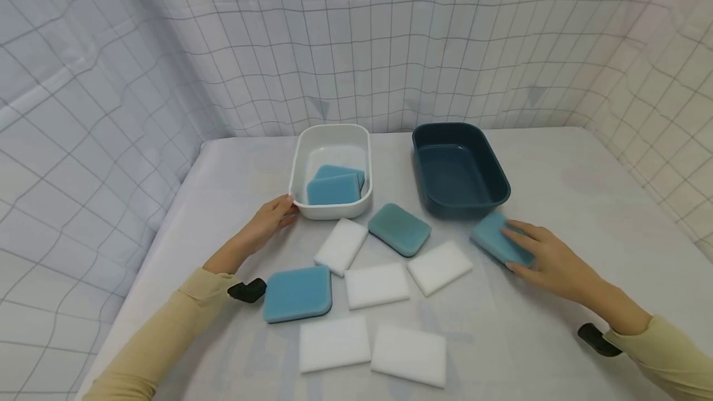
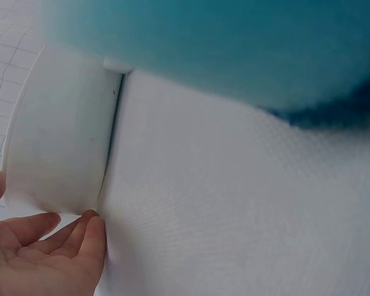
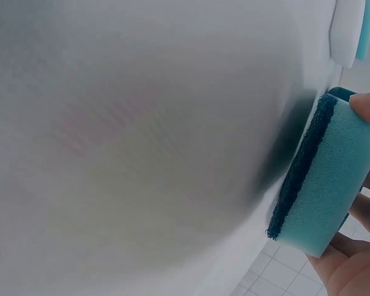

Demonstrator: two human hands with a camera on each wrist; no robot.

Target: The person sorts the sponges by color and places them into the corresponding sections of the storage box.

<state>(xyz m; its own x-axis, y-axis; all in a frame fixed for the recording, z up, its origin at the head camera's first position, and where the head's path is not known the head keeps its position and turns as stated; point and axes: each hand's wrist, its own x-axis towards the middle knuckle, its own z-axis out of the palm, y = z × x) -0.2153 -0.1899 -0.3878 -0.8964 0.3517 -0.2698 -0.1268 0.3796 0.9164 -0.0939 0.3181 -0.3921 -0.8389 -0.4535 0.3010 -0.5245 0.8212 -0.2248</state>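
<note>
My left hand (image 1: 269,223) touches the near left corner of a white bin (image 1: 299,169). In the left wrist view its fingertips (image 2: 94,222) lie against the lower wall. Two blue sponges (image 1: 334,189) are inside that bin. On the right, my right hand (image 1: 548,258) grips a light blue scouring sponge (image 3: 333,179) by its edges, thumb on one side and fingers on the other. The sponge's dark scrub layer faces the table. It is just in front of the near right corner of a dark teal bin (image 1: 445,209), which holds nothing.
A green-blue sponge (image 1: 400,229) and a blue sponge (image 1: 298,293) lie on the white tabletop (image 1: 557,184). Around them are several white foam blocks (image 1: 377,285). A gridded white curtain (image 1: 362,48) encloses the back and sides.
</note>
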